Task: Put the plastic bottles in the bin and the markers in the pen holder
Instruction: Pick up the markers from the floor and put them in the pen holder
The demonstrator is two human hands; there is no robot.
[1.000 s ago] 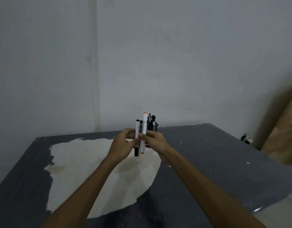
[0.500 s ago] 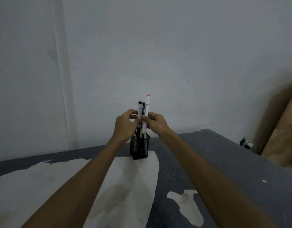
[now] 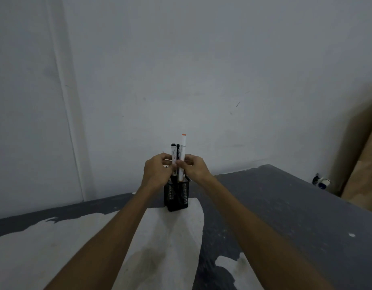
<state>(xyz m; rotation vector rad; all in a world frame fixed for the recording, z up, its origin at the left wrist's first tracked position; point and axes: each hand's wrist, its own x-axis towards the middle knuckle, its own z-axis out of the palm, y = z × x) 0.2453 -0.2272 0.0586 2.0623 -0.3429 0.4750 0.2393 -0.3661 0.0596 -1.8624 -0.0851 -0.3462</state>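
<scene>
A black mesh pen holder (image 3: 176,197) stands near the far edge of the dark table (image 3: 275,216). Three markers are held upright above it as a bundle: a white one with a black cap (image 3: 173,152), a thin black one (image 3: 178,152) and a taller white one with an orange tip (image 3: 183,147). My left hand (image 3: 158,173) and my right hand (image 3: 194,168) pinch the bundle from both sides. The markers' lower ends reach into the holder's opening. No plastic bottles or bin are in view.
A large pale patch (image 3: 93,243) covers the table's near left. The white wall stands close behind the holder. A small white and blue object (image 3: 322,182) lies beyond the table's right edge, beside a brown board (image 3: 363,174) leaning on the wall.
From mid-air over the table, both hands carried the marker bundle forward over the holder. Since half a second ago the bundle has sunk a little, its lower ends entering the holder.
</scene>
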